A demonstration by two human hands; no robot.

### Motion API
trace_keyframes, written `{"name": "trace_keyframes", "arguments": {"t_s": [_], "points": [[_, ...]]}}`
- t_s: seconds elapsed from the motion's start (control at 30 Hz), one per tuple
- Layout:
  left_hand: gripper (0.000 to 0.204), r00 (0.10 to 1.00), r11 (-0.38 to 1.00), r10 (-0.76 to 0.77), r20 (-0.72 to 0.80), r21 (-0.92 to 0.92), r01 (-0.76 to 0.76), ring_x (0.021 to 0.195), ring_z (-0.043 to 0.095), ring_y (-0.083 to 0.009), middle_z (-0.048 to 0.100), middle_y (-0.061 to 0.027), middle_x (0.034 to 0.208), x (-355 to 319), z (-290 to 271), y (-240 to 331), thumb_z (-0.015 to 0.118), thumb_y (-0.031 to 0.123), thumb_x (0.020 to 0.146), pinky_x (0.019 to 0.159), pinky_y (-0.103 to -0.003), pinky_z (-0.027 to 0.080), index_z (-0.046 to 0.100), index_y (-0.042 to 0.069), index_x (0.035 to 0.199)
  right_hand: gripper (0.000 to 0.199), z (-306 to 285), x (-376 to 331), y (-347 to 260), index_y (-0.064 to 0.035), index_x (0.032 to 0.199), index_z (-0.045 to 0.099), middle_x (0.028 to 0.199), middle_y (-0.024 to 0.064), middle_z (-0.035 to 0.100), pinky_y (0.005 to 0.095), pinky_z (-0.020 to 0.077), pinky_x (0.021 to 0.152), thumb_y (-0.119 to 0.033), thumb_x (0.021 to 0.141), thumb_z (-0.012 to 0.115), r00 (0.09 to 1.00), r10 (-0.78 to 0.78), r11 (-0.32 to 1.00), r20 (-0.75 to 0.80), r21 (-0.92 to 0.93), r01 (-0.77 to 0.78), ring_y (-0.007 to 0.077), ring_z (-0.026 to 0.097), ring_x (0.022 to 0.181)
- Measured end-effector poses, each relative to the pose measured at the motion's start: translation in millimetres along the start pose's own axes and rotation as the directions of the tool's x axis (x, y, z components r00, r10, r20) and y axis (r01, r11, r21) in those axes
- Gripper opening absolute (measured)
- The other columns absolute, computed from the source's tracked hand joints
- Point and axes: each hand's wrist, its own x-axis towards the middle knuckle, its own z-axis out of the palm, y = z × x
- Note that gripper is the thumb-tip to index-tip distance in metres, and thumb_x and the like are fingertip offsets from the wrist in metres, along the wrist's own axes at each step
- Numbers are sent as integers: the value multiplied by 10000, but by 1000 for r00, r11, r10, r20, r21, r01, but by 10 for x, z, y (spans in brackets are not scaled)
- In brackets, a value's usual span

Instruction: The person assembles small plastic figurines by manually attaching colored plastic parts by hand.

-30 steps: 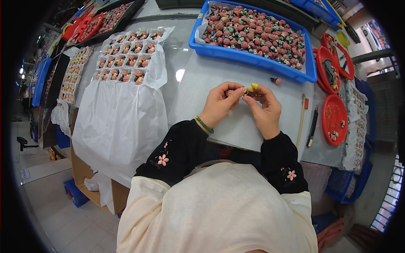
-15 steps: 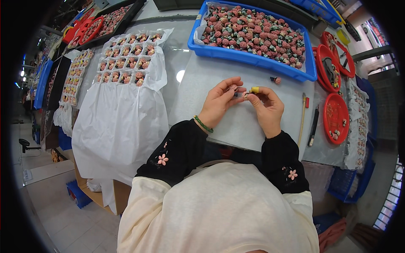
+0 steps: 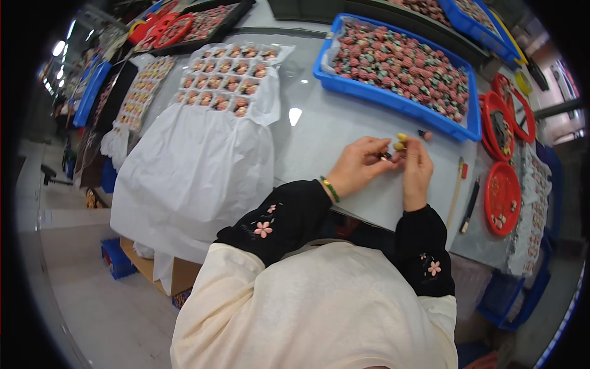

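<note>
Head view first, and both hands are up over the pale worktop (image 3: 319,132), meeting just in front of the person's chest. Left hand (image 3: 359,166) comes in with a green band at the wrist, fingers curled and closed together, the tips pinching a small dark piece against the right hand. Right hand (image 3: 416,171) stands on its edge, fingers pressed close, and at their tips sits a small yellow bead piece (image 3: 400,142), held right where the two hands touch. That little yellow thing is above the worktop, just short of the near wall of the big blue bin (image 3: 393,101), which is heaped with red, pink and green small parts. A single pink part (image 3: 426,134) lies loose on the table just beside the fingertips, between them and the bin. Over to the right, well apart from the hands, a thin wooden stick (image 3: 456,194) and a dark pen (image 3: 470,206) lie side by side, and past them round red trays (image 3: 503,200) with a few bits inside. On the left, a white compartment tray (image 3: 224,80) holds rows of small pieces, with a white sheet (image 3: 196,172) draping off the table edge below it. Black sleeves with pink flower embroidery frame it all
</note>
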Motion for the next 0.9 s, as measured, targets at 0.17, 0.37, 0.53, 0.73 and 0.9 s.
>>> {"name": "trace_keyframes", "arguments": {"t_s": [0.17,0.37,0.53,0.73,0.9], "points": [[393,969,971,236,-72,-7,-237,925,542,-140,539,-79,991,286,176,746,611,47,732,736,-250,497,530,-23,1110,340,-111,0,1,-24,1054,542,888,21,570,198,417,609,-307,924,407,998,5,999,-64,46,-2,86,537,743],[282,565,522,825,-19,405,-750,768,613,-212,610,-136,799,868,-286,1769,611,68,665,666,-275,493,600,-11,935,332,-85,17,8,-14,1003,549,806,32,548,173,384,516,-297,929,392,997,56,998,-56,39,-54,61,503,635],[233,947,248,297,124,948,-201,697,573,-115,595,-53,816,356,-1471,2241,610,87,768,660,-231,488,579,12,986,341,-97,28,-20,-14,1036,541,800,25,554,178,374,532,-300,928,389,996,61,998,-68,-12,-62,65,496,644],[207,942,131,-1,-335,934,332,682,528,-273,558,-150,745,-717,-2948,1682,566,90,713,645,-333,421,527,-20,883,338,-42,13,-34,-14,1021,555,791,29,562,175,377,515,-291,932,383,997,62,998,-45,-25,-63,56,492,624],[371,873,96,-6,-487,869,486,738,551,-226,580,-109,825,-1028,-3375,1225,535,92,754,696,-307,420,512,23,1117,345,-54,10,-6,-13,1021,555,796,31,561,176,375,518,-297,932,380,997,61,997,-44,-54,-63,56,485,619]]}}
